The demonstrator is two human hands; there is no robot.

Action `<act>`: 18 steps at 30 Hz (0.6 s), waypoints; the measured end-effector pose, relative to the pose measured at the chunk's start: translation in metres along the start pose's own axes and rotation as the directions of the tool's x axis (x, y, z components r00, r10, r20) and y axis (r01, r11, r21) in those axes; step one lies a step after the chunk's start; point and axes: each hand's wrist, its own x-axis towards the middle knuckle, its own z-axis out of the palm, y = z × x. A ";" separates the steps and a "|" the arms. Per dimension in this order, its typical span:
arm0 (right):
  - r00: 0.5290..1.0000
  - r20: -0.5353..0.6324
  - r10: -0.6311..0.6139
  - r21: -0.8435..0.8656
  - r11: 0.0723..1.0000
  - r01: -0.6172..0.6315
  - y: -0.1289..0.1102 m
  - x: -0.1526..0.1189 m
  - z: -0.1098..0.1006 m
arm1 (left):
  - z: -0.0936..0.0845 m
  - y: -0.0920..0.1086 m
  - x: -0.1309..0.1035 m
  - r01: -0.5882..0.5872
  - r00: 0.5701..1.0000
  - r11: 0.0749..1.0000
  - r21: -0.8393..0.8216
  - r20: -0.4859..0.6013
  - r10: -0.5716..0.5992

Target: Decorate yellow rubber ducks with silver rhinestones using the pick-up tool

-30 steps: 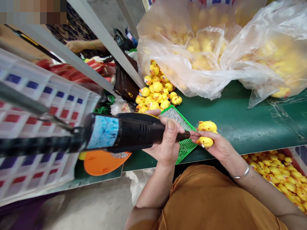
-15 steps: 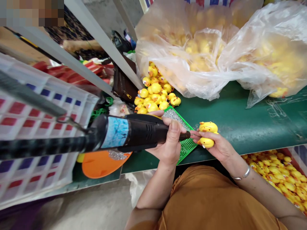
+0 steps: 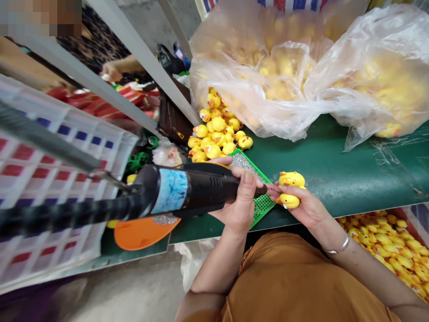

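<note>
My left hand (image 3: 239, 201) is wrapped round a black electric screwdriver (image 3: 208, 188) with a blue label, lying nearly level and pointing right. Its thin bit reaches the fingertips of my right hand (image 3: 306, 208), which grips two small yellow toy ducks (image 3: 292, 180), one above the other. Where the bit meets the ducks is hidden by my fingers. Below the screwdriver's tip lies a green perforated tray (image 3: 263, 210) with many small silver screws (image 3: 243, 162). Behind it is a heap of yellow toy ducks (image 3: 217, 136).
Clear plastic bags (image 3: 268, 98) of ducks stand at the back of the green table (image 3: 335, 165). A bin of ducks (image 3: 392, 243) is at lower right. An orange paddle-shaped plate (image 3: 140, 235) and a white crate (image 3: 50, 179) sit left. A co-worker's hand (image 3: 112, 70) shows beyond metal posts.
The screwdriver has shifted slightly right and its rear has dipped a little, my left hand moving with it. My right hand and the ducks barely moved. The co-worker's hand has come into view.
</note>
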 end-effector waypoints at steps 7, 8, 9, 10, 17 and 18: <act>0.992 -0.123 0.011 -0.081 0.997 -0.021 -0.004 0.003 -0.003 | 0.006 0.020 0.009 -0.090 0.995 0.986 -0.141 0.023 0.094; 0.993 -0.120 0.014 -0.098 0.995 -0.025 -0.003 0.003 -0.003 | 0.008 0.025 0.009 -0.099 0.993 0.983 -0.153 0.044 0.107; 0.994 -0.111 0.015 -0.110 0.994 -0.027 -0.002 0.004 -0.003 | 0.009 0.029 0.009 -0.102 0.991 0.982 -0.161 0.072 0.115; 0.995 -0.102 0.014 -0.118 0.993 -0.026 -0.001 0.004 -0.003 | 0.011 0.031 0.008 -0.102 0.988 0.981 -0.166 0.100 0.120; 0.997 -0.074 -0.009 -0.149 0.989 -0.002 0.001 0.002 0.001 | 0.017 0.025 -0.003 -0.080 0.966 0.985 -0.151 0.233 0.115; 0.997 -0.074 -0.013 -0.159 0.987 0.001 0.001 0.001 0.003 | 0.016 0.023 -0.003 -0.076 0.965 0.987 -0.143 0.237 0.109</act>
